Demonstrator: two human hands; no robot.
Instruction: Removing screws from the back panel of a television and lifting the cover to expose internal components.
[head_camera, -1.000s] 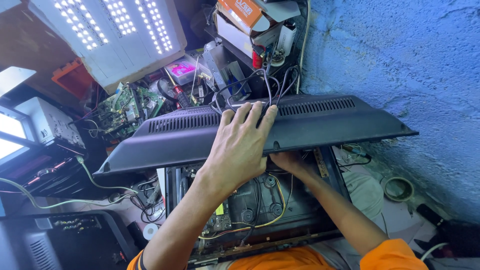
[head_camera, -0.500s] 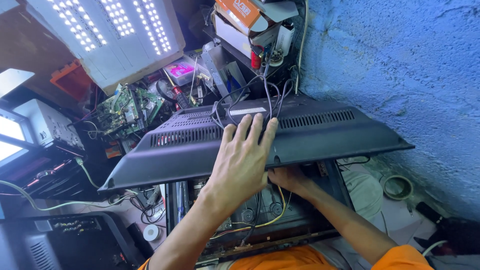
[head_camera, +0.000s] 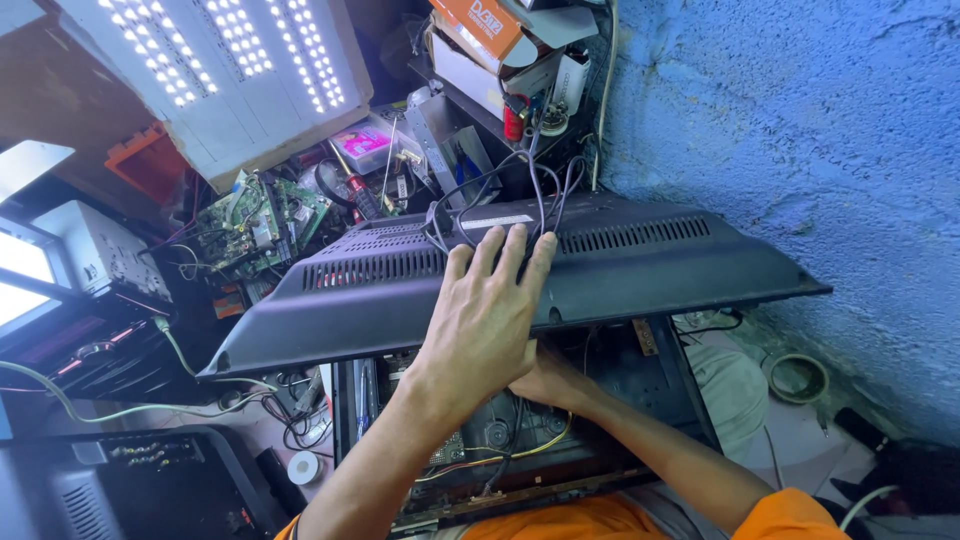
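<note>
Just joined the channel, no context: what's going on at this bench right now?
A person in orange sleeves is handling the black plastic back cover of a flat-panel set. The left hand lies flat on top of the cover, fingers spread; the right hand reaches under its near edge. The cover sits tilted above the opened chassis, where boards and wires show. A green circuit board and a lit LED panel are behind.

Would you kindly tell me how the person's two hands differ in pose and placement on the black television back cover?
The left hand lies flat on top of the black back cover, fingers spread and fully visible. The right hand reaches under the cover's lower edge, its fingers hidden. Both touch the same cover.
</note>
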